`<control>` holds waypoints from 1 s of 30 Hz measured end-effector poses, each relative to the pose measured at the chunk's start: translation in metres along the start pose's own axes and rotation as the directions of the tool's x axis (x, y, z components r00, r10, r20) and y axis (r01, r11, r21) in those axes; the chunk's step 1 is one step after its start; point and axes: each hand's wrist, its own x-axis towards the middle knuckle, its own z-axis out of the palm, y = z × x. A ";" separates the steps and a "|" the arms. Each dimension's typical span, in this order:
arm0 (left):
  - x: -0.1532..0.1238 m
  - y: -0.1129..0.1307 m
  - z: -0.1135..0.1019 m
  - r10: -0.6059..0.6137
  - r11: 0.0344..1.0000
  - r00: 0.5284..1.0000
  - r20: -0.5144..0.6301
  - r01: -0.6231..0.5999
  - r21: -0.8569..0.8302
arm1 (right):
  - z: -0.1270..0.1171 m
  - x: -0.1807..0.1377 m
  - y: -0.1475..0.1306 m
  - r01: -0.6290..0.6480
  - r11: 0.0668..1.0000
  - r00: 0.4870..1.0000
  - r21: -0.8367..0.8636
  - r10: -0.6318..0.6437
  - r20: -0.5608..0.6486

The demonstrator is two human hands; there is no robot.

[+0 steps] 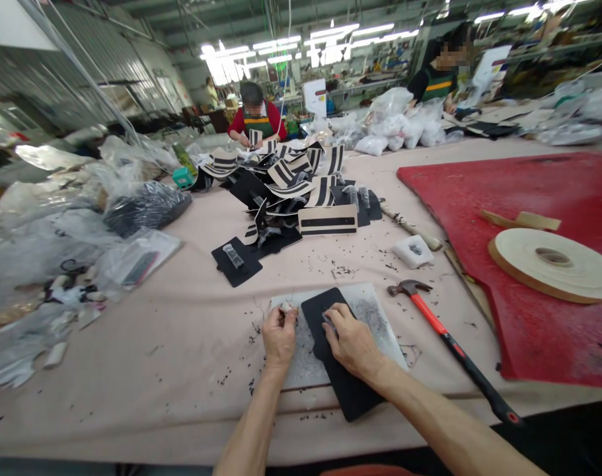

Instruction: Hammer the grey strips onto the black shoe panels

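Observation:
A black flat panel [347, 390] lies aslant across a pale, scuffed board [377, 311] in front of me. My right hand [353, 340] rests on the panel, its fingers curled and pinched around something small and wrapped that I cannot make out. To the left of the panel, my left hand [281, 334] is closed above the board's left edge, with a small whitish bit showing at the fingertips. A claw hammer [437, 324] with a red and black handle lies to the right of the board. Beyond it sits a small white block [413, 251] with a dark hollow.
A heap of black and cream striped pieces [291, 175] lies ahead, near a black piece [236, 264] bearing a wrapped part. Plastic bags [47, 231] crowd the left. On the right, a tape roll [553, 258] rests on a red sheet [444, 192]. Two co-workers sit across the table.

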 end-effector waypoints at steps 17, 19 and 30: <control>0.029 0.015 0.060 -0.015 0.965 0.965 0.263 0.083 -0.250 | 0.021 -0.010 0.008 -0.018 0.999 0.965 0.039 0.027 -0.261; 0.028 0.014 0.060 -0.009 0.971 0.966 0.260 0.071 -0.229 | 0.019 -0.018 0.016 0.025 0.993 0.973 0.114 0.002 -0.231; 0.032 0.012 0.067 -0.094 0.938 0.952 0.291 0.183 -0.295 | 0.016 -0.020 0.020 0.031 0.961 0.976 0.274 0.029 -0.214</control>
